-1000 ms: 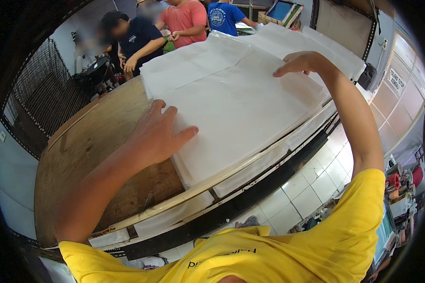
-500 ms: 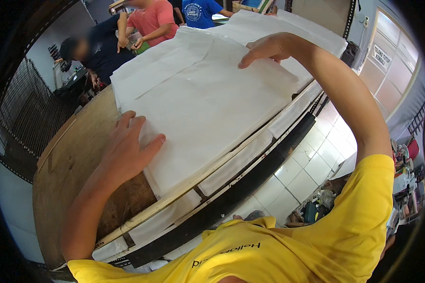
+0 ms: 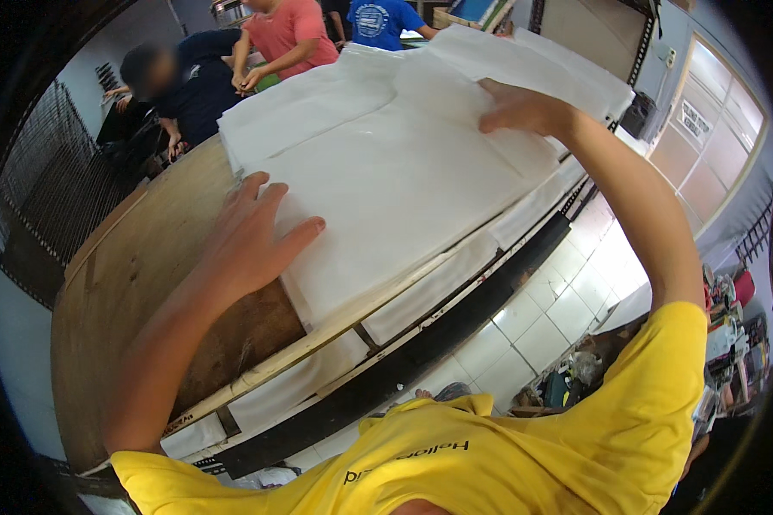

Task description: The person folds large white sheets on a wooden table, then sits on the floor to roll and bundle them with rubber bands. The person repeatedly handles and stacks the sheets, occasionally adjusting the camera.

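Note:
A wide stack of thin white sheets (image 3: 386,189), plastic-looking and slightly translucent, lies on a brown wooden tabletop (image 3: 146,292). My left hand (image 3: 262,227) rests at the stack's left edge, its fingers spread and the thumb lying over the sheets. Toward the far right of the stack, my right hand (image 3: 524,110) reaches in with thumb and forefinger apart. Its other fingers are mostly hidden behind the hand. Neither hand grips a sheet that I can make out.
Along the near side runs a pale wooden edge strip (image 3: 335,330), with white material on a lower level and a black rail (image 3: 404,378) below. Several people work beyond the table, one in a red shirt (image 3: 292,39). Cluttered items (image 3: 567,382) lie on the tiled floor at right.
The white stack has slid a little to the right along the tabletop, baring more wood at its left. Both my hands have shifted right with it. The view has also moved slightly.

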### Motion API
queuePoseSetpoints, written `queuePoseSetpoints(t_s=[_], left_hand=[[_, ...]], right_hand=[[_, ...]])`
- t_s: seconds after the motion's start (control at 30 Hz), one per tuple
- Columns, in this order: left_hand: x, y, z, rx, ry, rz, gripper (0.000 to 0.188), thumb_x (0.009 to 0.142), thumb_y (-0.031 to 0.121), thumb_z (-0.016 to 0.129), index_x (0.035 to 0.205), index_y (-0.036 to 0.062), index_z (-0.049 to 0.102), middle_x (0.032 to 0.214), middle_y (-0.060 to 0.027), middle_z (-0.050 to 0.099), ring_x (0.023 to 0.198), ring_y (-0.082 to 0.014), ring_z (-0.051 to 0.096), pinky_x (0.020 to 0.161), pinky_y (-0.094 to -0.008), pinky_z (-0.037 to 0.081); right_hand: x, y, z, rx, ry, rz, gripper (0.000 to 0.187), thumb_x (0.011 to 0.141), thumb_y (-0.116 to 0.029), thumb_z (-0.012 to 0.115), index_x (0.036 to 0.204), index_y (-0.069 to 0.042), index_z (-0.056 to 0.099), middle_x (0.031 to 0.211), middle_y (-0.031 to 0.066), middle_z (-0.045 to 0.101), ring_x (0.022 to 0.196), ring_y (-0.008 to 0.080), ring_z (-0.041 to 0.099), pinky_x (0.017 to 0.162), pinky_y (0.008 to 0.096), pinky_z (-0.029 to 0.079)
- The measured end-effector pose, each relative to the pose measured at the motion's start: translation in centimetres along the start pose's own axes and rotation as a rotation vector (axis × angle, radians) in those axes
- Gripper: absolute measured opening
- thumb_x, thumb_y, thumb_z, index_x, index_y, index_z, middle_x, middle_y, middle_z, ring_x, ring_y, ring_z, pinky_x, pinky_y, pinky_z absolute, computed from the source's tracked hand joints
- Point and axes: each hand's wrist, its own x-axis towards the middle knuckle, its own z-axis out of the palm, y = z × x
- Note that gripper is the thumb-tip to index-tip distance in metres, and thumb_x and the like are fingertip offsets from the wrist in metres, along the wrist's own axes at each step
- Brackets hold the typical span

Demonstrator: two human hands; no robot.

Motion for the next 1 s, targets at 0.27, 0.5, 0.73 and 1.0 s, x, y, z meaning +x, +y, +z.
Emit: queuePoseSetpoints(t_s=[0.27,0.5,0.73,1.0], left_hand=[[0.5,-2.9,0.3,-0.698,0.169,-0.287,0.089,0.084,0.047,0.075,0.141,-0.0105,0.039,0.135,-0.026,0.052,0.12,-0.0325,0.057,0.103,-0.0385,0.045],[2.0,-3.3,0.3,-1.5,0.099,-0.238,0.072,0.089,0.031,0.075,0.143,0.0012,0.038,0.129,-0.0149,0.059,0.116,-0.0254,0.061,0.098,-0.0412,0.051],[2.2,-4.2,-0.5,-1.406,0.217,-0.17,0.065,0.087,0.019,0.072,0.14,-0.0019,0.04,0.119,-0.016,0.063,0.11,-0.0239,0.064,0.092,-0.0379,0.053],[12.6,-11.1,-5.2,-1.027,0.403,-0.294,0.093,0.082,0.008,0.071,0.154,-0.0055,0.014,0.125,-0.0273,0.059,0.098,-0.0282,0.068,0.08,-0.0388,0.058]], right_hand=[[-10.0,-2.1,1.0,0.15,0.652,-0.465,0.078,0.082,-0.016,0.072,0.151,-0.002,0.038,0.135,0.0161,0.057,0.124,0.0256,0.054,0.107,0.0342,0.04],[-11.1,-2.2,-1.0,0.663,0.677,-0.439,0.058,0.084,-0.018,0.071,0.135,0.0,0.05,0.117,0.0083,0.062,0.103,0.0168,0.06,0.091,0.0306,0.048],[-6.6,-3.5,-2.1,0.704,0.54,-0.256,0.066,0.084,-0.023,0.071,0.14,0.001,0.047,0.116,0.0116,0.064,0.1,0.0191,0.063,0.087,0.0328,0.052],[7.8,-6.5,-4.5,0.735,0.235,-0.381,0.062,0.085,-0.026,0.074,0.137,0.001,0.052,0.114,0.0119,0.068,0.094,0.0208,0.068,0.084,0.0352,0.056]])
